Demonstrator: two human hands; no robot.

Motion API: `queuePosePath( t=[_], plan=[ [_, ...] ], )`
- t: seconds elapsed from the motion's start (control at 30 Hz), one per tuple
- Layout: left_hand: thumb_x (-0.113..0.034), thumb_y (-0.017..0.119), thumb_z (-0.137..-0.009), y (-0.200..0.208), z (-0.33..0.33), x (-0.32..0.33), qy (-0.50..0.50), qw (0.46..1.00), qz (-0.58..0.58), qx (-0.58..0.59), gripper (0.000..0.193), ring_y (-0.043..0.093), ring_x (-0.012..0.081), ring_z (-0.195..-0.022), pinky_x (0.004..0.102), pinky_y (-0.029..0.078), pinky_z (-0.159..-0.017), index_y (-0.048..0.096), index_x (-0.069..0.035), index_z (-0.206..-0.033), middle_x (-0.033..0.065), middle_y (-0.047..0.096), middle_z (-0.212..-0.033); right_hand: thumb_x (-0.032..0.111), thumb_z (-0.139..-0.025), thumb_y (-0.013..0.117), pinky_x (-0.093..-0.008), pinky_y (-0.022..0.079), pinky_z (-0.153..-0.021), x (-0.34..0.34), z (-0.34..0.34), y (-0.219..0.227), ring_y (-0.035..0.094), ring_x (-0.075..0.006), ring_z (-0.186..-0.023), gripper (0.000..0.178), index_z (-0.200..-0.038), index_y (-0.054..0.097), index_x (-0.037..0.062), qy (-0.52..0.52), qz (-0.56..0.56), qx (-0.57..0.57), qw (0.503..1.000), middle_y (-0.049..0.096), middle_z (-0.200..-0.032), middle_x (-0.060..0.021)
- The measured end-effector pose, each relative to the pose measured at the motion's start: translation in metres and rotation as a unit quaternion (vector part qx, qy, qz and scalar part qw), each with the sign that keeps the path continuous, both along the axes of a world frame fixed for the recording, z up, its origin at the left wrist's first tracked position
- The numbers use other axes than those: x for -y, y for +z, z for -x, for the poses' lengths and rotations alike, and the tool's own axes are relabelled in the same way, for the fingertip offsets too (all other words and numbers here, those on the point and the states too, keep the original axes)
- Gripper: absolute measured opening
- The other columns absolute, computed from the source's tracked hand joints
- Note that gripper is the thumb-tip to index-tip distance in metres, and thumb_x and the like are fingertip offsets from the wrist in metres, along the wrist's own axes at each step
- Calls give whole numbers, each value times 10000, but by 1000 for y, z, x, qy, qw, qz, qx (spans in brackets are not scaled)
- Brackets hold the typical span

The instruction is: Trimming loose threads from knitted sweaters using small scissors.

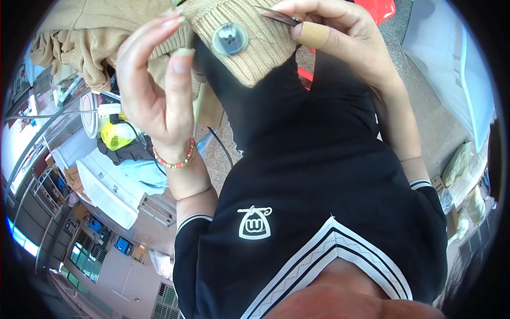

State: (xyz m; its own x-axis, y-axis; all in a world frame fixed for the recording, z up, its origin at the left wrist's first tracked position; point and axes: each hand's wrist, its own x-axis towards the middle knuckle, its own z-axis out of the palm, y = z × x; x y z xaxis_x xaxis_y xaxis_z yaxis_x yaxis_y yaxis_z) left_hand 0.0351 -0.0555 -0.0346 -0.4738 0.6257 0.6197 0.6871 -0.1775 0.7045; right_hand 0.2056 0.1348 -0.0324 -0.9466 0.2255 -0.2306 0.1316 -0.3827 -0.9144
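A beige ribbed knit piece point(265, 50) lies over my lap at the top of the view. On it sits a large grey-brown button point(230, 39) with dark thread crossed through its holes. My left hand point(154, 80), with a beaded bracelet at the wrist, is raised just left of the button. Its thumb and fingers are apart, and I see nothing between them. My right hand point(345, 40), a tan bandage round its thumb, grips small dark thread snips point(281, 17). Their pointed tips lie over the knit, to the upper right of the button.
More beige knitwear point(101, 40) is heaped at the upper left. Below it are a yellow plastic bag point(114, 134), a light blue cloth point(143, 173) and a white cable plug point(109, 109). A red plastic item point(378, 9) and a translucent bin point(443, 58) stand to the right.
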Motion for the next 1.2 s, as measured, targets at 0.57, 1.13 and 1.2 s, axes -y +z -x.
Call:
queuePosePath(
  t=[0.57, 1.13, 1.2],
  plan=[
    [6, 806, -747, 19, -19, -7, 44, 974, 74, -209, 222, 691, 213, -806, 282, 536, -716, 747, -17, -960, 90, 734, -910, 44, -846, 775, -215, 447, -630, -3, 1, 10, 575, -78, -718, 350, -1189, 707, 25, -35, -246, -76, 966, 630, -844, -26],
    [-4, 801, -769, 17, -22, -6, 64, 977, 86, -186, 207, 689, 193, -779, 275, 540, -705, 756, -8, -972, 96, 736, -893, 86, -825, 795, -259, 423, -681, -8, 4, 15, 551, -123, -763, 342, -1154, 722, 33, -66, -405, -130, 903, 597, -837, -24],
    [0, 788, -788, 17, -28, -7, 85, 977, 89, -171, 184, 688, 188, -772, 270, 536, -701, 753, -2, -968, 96, 737, -881, 86, -826, 794, -255, 422, -672, -10, 5, 14, 549, -120, -754, 337, -1151, 723, 35, -62, -416, -139, 897, 591, -837, -21]
  ],
)
